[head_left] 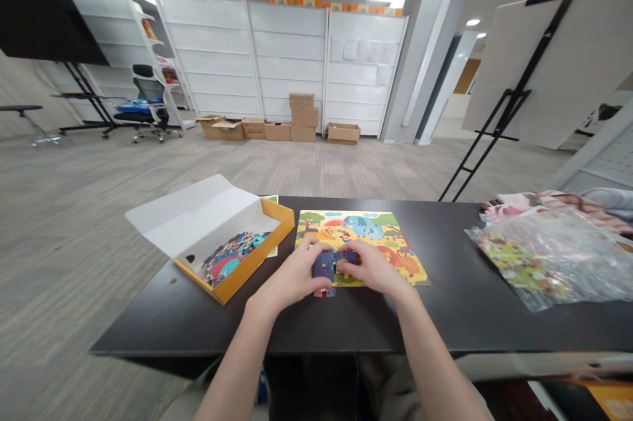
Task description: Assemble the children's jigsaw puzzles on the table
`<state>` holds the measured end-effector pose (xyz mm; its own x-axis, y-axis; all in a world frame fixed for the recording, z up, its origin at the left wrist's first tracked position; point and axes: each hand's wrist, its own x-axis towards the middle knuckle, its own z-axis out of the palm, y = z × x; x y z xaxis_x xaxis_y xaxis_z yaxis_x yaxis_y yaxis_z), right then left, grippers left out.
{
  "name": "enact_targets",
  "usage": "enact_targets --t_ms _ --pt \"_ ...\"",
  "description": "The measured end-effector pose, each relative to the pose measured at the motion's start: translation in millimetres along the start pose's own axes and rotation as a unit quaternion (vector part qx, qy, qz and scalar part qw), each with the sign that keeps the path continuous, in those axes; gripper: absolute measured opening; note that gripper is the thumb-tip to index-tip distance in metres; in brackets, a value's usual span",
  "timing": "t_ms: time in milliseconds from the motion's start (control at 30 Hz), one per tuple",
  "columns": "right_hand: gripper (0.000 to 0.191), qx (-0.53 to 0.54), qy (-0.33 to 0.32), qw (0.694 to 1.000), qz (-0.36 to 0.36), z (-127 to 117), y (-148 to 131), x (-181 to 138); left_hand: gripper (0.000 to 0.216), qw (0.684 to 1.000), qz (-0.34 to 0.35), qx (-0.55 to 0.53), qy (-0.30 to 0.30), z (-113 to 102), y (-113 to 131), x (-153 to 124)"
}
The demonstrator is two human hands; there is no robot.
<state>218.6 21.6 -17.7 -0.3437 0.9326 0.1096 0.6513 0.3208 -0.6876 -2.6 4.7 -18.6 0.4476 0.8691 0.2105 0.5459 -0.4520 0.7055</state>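
A colourful animal jigsaw puzzle [368, 233] lies flat on the black table [445, 315]. My left hand [291, 276] and my right hand [373, 269] rest on its near edge, side by side. Their fingers curl around a small cluster of joined puzzle pieces [326, 266], dark blue and red, which sits between them on the puzzle's front edge. To the left stands an open yellow box [247, 262] with a white lid flap, holding several loose puzzle pieces [230, 256].
At the table's right lie a clear plastic bag [554, 256] over a printed sheet and some pink cloth [534, 200]. A black easel [499, 117] with a white board stands behind. Cardboard boxes [297, 121] and an office chair [143, 107] are far back.
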Motion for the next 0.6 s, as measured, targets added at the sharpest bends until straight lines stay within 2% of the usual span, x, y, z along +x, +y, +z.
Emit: enact_targets --t_ms 67,133,233,333,467,600 --pt "0.014 0.036 -0.003 0.999 0.006 0 1 0 0.044 0.999 -0.020 -0.026 0.025 2 -3 3" --pt "0.011 0.079 0.003 0.997 0.001 -1 2 1 0.042 0.995 -0.058 -0.073 0.041 3 -5 6" --pt "0.017 0.161 0.027 0.987 -0.008 -1 0 3 0.045 0.981 -0.092 -0.160 0.053 6 -4 9" --pt "0.024 0.228 0.052 0.972 -0.011 -1 -4 5 0.042 0.970 -0.081 -0.224 0.057 7 1 11" --pt "0.021 0.232 0.070 0.970 -0.012 2 -5 8 0.034 0.954 -0.069 -0.288 0.046 7 8 11" --pt "0.017 0.196 0.094 0.976 -0.019 7 -4 9 0.041 0.944 -0.068 -0.323 0.029 6 14 11"
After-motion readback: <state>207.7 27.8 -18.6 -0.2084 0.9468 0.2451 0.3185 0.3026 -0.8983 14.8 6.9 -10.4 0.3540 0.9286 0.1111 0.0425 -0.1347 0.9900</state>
